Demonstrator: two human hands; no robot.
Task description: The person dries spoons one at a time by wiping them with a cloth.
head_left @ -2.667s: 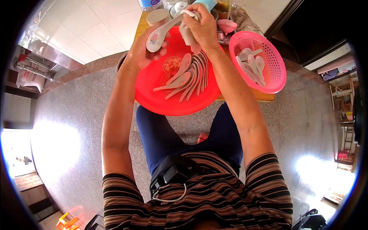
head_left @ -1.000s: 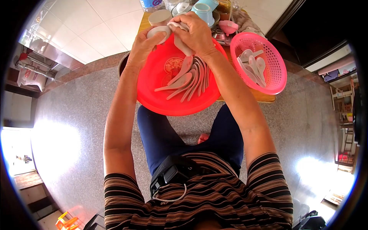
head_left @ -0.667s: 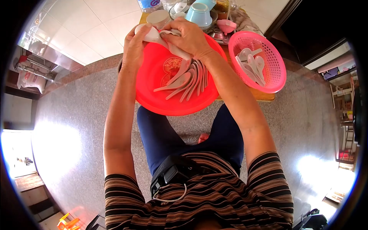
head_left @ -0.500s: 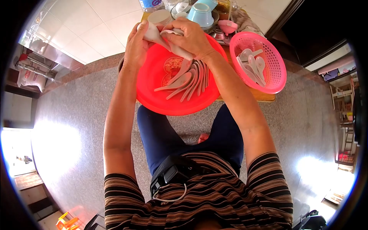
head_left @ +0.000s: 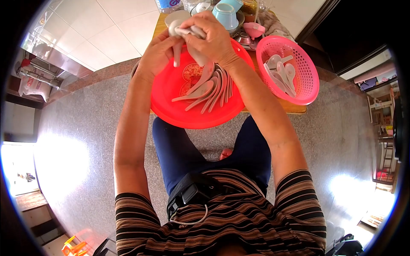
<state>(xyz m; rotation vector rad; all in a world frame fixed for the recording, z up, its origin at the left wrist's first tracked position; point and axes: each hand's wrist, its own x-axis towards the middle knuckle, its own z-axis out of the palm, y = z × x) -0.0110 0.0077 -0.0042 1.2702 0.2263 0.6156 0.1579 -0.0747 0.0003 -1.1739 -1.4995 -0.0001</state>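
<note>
Left fingers of yours grip a spoon (head_left: 177,56) – left hand (head_left: 157,54) by the basin's (head_left: 171,112) far side; right hand (head_left: 213,42) clutches cloth (head_left: 197,54) against it.

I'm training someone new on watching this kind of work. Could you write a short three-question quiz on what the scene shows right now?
1. The left hand holds a spoon. What does the right hand hold against it?
A) a cloth
B) a bowl
C) a bottle

2. True or false: the pink colander stands to the right of the basin.

3. Fill in the colour: the fanned-out spoons lie in the ____ basin.

Key: 1. A; 2. true; 3. red
</note>
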